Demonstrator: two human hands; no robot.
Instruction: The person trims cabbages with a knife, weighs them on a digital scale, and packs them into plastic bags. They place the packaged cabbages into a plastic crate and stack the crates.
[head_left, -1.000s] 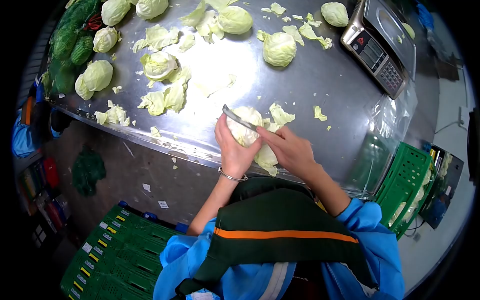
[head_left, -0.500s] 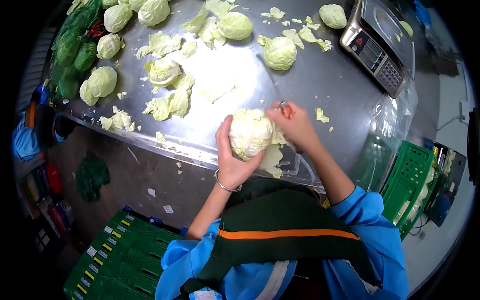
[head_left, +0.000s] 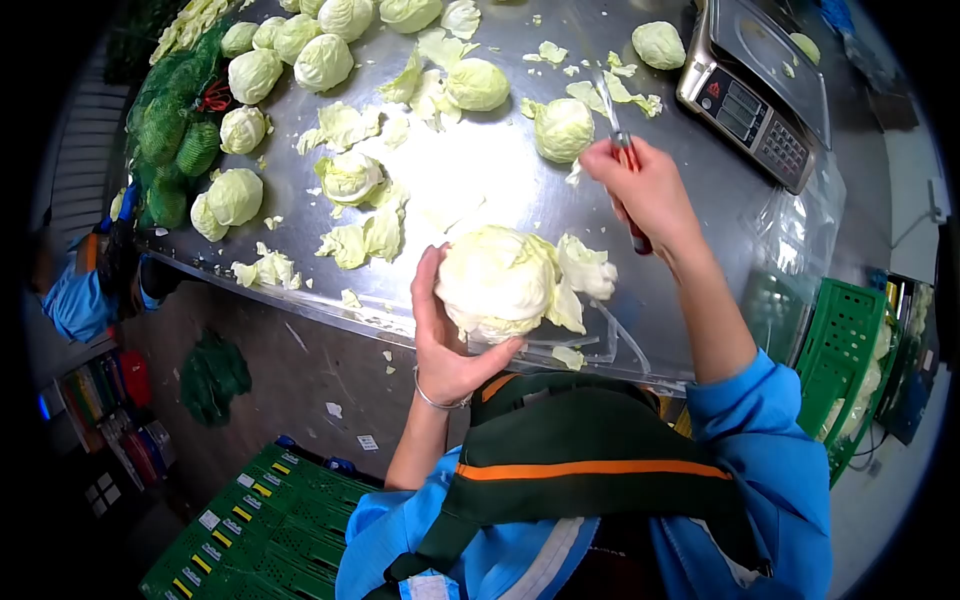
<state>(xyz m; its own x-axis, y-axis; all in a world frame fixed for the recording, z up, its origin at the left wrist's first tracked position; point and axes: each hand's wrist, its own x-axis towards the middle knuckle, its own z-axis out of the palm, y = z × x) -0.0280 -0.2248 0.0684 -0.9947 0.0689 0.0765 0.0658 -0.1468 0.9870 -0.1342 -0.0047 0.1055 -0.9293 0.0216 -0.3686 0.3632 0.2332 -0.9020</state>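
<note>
My left hand [head_left: 447,352] cups a pale cabbage [head_left: 497,283] from its left and near side, at the front edge of the steel table. Off to the upper right, my right hand [head_left: 652,195] is closed around the red and dark handle of a knife [head_left: 624,152]. Its blade points away from me, up past another cabbage [head_left: 563,130], and is apart from the held one. Loose pale leaves [head_left: 587,270] lie against the right side of the held cabbage.
More cabbages [head_left: 323,62] and torn leaves [head_left: 365,235] are spread over the table. Green net sacks [head_left: 165,140] are at the left, a scale [head_left: 742,105] at the right. Green crates [head_left: 265,530] stand below left, another crate [head_left: 840,340] at right. Another person's blue sleeve [head_left: 78,305] shows far left.
My right hand has moved up and right, away from the cabbage, and the knife blade now shows. My left hand still holds the cabbage. The view has shifted slightly.
</note>
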